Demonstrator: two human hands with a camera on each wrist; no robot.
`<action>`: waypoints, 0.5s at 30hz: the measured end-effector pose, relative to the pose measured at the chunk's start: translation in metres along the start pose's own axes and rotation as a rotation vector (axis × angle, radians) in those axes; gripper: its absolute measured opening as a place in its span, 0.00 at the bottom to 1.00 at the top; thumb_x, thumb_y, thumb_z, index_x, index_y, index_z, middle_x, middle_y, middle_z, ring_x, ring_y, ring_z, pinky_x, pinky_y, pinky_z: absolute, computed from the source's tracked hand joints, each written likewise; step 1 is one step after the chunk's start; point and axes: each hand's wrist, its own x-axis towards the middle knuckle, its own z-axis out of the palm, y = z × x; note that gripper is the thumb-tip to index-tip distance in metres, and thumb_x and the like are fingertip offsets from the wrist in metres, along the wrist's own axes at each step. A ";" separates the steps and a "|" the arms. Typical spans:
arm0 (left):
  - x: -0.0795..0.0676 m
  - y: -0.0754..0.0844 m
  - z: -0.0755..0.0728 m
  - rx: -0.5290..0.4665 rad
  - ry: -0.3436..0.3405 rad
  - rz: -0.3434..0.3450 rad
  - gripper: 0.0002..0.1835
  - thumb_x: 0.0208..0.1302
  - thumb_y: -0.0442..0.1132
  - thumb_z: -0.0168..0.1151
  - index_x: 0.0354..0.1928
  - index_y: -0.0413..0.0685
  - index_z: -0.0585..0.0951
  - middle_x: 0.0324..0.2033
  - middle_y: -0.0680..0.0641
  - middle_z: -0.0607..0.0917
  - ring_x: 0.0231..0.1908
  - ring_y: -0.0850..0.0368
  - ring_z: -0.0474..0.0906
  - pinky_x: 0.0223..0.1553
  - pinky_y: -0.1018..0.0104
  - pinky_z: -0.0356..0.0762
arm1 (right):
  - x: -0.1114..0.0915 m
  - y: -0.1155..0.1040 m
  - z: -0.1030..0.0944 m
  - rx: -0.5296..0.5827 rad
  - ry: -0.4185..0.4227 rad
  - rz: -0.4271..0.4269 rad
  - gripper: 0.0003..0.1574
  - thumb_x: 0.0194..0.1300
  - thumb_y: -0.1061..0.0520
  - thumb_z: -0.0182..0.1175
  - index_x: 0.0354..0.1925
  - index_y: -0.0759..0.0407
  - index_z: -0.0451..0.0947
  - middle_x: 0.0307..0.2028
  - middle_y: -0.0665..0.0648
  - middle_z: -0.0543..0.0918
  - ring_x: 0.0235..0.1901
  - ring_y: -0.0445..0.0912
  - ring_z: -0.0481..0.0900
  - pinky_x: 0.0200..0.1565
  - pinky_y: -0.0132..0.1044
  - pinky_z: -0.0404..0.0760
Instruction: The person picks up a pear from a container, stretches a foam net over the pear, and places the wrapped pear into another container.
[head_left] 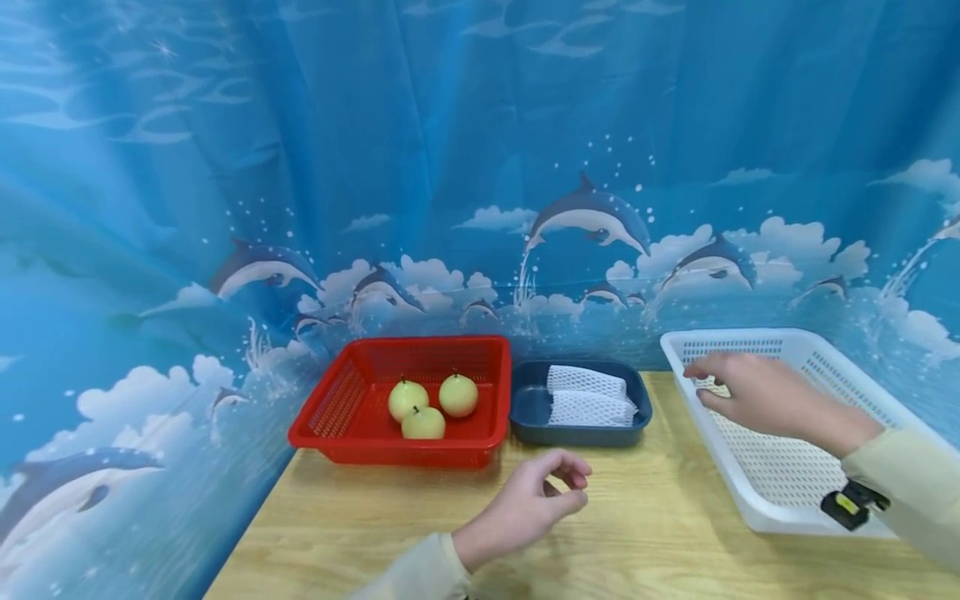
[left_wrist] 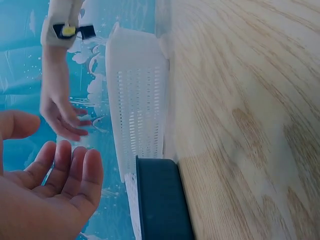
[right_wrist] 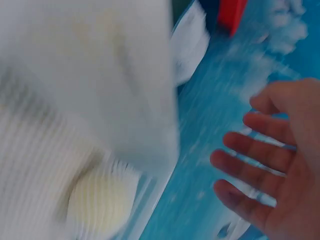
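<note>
My right hand (head_left: 772, 398) hovers over the near left part of a white plastic basket (head_left: 787, 518), fingers spread and holding nothing. In the right wrist view, a pale yellow round fruit in a white foam net (right_wrist: 100, 202) lies inside that basket; in the head view my hand mostly hides it. My left hand (head_left: 525, 504) is above the table in front of a dark blue tray (head_left: 577, 436), its fingers loosely curved around nothing. Two white foam net sleeves (head_left: 591, 408) lie in the tray.
A red basket (head_left: 405, 454) stands left of the tray with three yellow-green pears (head_left: 459, 396) in it. Behind everything hangs a blue curtain (head_left: 465, 167) printed with dolphins. The containers stand on a wooden table (head_left: 630, 517).
</note>
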 end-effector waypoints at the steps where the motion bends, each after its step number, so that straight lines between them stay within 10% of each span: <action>1: 0.000 0.000 -0.001 -0.001 0.002 -0.002 0.11 0.65 0.38 0.64 0.48 0.48 0.82 0.39 0.53 0.83 0.41 0.70 0.77 0.42 0.72 0.77 | -0.003 -0.008 -0.003 0.021 0.020 0.009 0.16 0.68 0.53 0.62 0.52 0.56 0.84 0.45 0.55 0.88 0.39 0.47 0.85 0.36 0.48 0.84; 8: 0.000 -0.001 -0.007 0.015 -0.001 -0.004 0.09 0.67 0.38 0.63 0.47 0.49 0.82 0.37 0.56 0.82 0.40 0.69 0.78 0.42 0.71 0.79 | -0.027 -0.053 -0.010 0.267 0.122 0.070 0.09 0.72 0.53 0.60 0.46 0.49 0.85 0.36 0.44 0.86 0.31 0.33 0.79 0.31 0.33 0.79; 15: -0.005 -0.002 -0.017 0.044 0.045 -0.008 0.06 0.67 0.38 0.62 0.44 0.51 0.83 0.35 0.56 0.84 0.40 0.67 0.78 0.41 0.70 0.79 | -0.043 -0.086 0.006 0.540 0.035 0.086 0.08 0.72 0.52 0.60 0.46 0.47 0.84 0.38 0.43 0.86 0.33 0.33 0.80 0.33 0.32 0.81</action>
